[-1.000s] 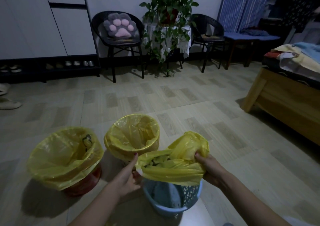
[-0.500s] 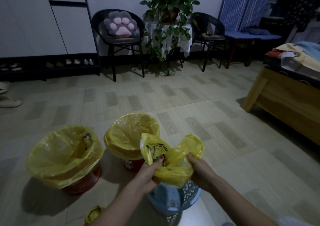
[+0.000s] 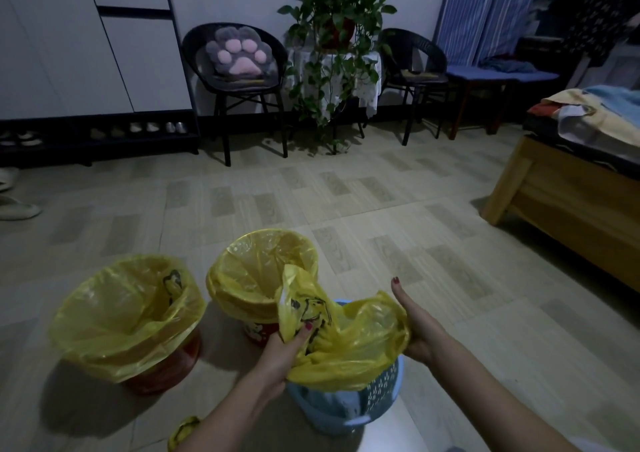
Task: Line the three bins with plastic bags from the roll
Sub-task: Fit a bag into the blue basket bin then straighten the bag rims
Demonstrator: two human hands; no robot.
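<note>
left hand point(image 3: 282, 349) grip pinches bag point(image 3: 341, 341) at 9 o'clock | right hand point(image 3: 420, 327) holds its 3 o'clock edge, thumb up | blue bin point(image 3: 375, 399) directly beneath, mouth partly uncovered

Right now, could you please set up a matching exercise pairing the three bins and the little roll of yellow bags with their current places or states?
Things:
1. Wide red plastic bin
2. Small red printed bin
3. Pale blue perforated basket
4. Yellow bag roll

States:
A. Lying on the floor by the left forearm
B. Farthest left, already lined in yellow
C. Bag over it gripped by both hands, not yet fitted
D. Middle, farther back, already lined

Pairs: 1-B, 2-D, 3-C, 4-A
</note>
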